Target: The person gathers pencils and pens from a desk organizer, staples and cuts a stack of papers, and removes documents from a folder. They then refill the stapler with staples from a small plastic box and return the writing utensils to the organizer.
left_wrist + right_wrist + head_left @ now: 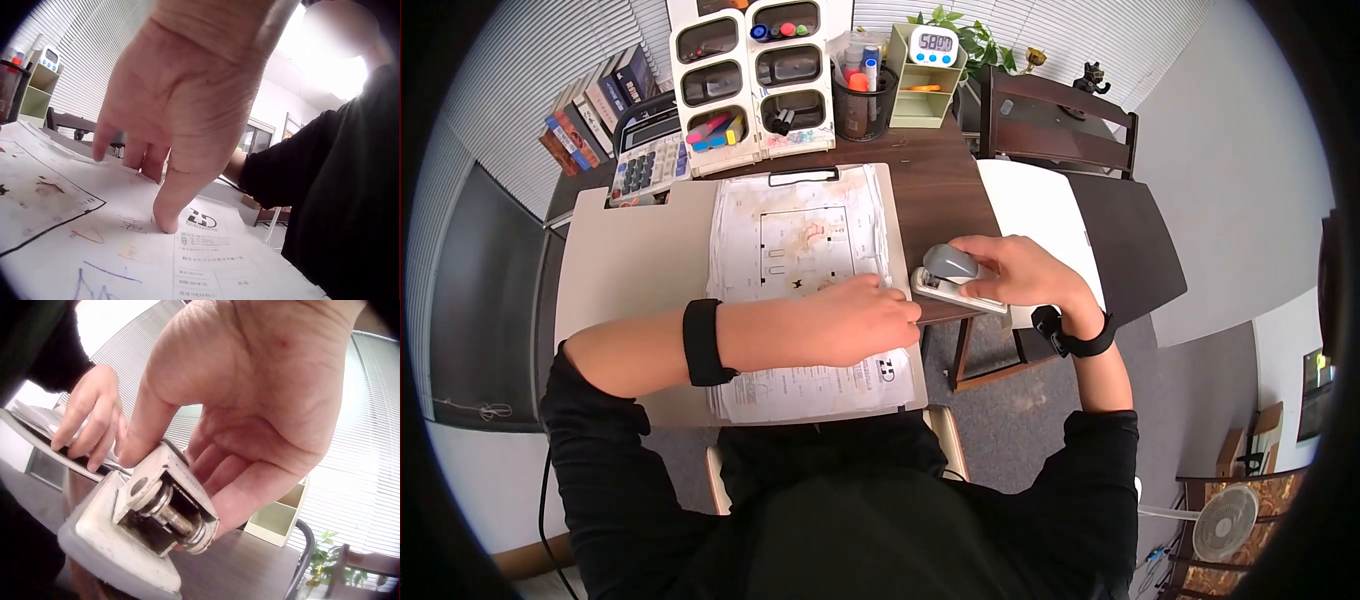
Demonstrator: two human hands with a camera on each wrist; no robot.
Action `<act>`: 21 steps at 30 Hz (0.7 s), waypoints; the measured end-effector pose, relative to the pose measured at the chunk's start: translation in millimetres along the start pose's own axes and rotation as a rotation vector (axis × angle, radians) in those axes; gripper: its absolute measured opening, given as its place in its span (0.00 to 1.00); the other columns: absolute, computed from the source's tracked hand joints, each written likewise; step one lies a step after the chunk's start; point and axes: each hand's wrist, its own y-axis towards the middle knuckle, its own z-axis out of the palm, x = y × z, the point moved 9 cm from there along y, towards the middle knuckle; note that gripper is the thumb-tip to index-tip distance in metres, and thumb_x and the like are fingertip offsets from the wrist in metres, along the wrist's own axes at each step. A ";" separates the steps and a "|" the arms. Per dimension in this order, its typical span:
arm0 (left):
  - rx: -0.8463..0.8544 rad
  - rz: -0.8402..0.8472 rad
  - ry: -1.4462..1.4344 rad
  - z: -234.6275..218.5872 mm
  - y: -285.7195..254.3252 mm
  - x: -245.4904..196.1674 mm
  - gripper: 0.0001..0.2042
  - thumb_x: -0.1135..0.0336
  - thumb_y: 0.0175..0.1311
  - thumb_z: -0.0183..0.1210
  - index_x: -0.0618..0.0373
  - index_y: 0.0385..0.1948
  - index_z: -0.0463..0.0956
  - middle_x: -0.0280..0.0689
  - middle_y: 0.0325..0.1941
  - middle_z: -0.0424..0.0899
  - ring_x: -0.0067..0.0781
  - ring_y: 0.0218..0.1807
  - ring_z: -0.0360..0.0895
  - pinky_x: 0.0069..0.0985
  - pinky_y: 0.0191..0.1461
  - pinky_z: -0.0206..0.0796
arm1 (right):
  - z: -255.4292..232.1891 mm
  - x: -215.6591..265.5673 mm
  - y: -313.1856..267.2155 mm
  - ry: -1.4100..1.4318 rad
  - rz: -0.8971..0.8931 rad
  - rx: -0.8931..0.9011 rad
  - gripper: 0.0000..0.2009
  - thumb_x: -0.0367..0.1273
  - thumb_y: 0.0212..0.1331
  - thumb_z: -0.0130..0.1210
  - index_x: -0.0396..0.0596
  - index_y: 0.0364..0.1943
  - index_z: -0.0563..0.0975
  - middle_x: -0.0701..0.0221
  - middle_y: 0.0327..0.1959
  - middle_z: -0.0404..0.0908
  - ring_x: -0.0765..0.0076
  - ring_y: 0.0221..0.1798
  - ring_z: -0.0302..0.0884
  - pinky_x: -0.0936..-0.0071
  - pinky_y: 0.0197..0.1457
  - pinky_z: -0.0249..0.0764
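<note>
In the head view my right hand (1025, 272) grips a grey and white stapler (952, 262) just off the right edge of the clipboard (897, 225). The right wrist view shows the stapler's (172, 515) metal hinge end, with the thumb on one side and fingers round the other. My left hand (855, 320) lies across the paper stack (740, 230) on the clipboard. Up close, the left thumb (165, 215) presses on a sheet while the other fingers reach down at the stack's right edge. Printed lines and stains mark the top sheet.
Behind the clipboard stand a white organizer (745, 130) with markers, a black mesh pen cup (870, 105) and a green shelf (922, 95) under a timer (934, 46). A calculator (647, 165) and books (595, 105) are at back left; a chair (1055, 130) is at back right.
</note>
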 end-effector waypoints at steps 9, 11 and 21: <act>-0.285 0.016 -0.047 -8.9 -23.7 3.8 0.02 0.71 0.53 0.55 0.55 0.28 0.72 0.33 0.34 0.73 0.35 0.44 0.74 0.31 0.41 0.69 | 0.3 5.4 -2.4 0.006 -0.068 -0.063 0.25 0.35 0.47 0.64 0.52 0.54 0.75 0.60 0.37 0.83 0.52 0.40 0.81 0.65 0.43 0.74; -0.338 0.020 -0.032 -8.8 -31.6 3.6 0.02 0.71 0.53 0.55 0.55 0.27 0.71 0.33 0.33 0.72 0.34 0.43 0.74 0.31 0.41 0.68 | 1.4 11.3 -3.2 -0.048 -0.069 -0.029 0.24 0.34 0.47 0.63 0.52 0.53 0.75 0.60 0.36 0.82 0.50 0.39 0.80 0.64 0.42 0.74; -0.550 0.066 0.163 -16.0 -44.9 -6.5 0.04 0.71 0.49 0.55 0.53 0.25 0.69 0.31 0.33 0.72 0.30 0.43 0.73 0.27 0.41 0.66 | 11.0 54.6 4.6 -0.089 -0.271 -0.133 0.23 0.32 0.48 0.63 0.53 0.53 0.75 0.58 0.34 0.82 0.48 0.38 0.79 0.60 0.40 0.74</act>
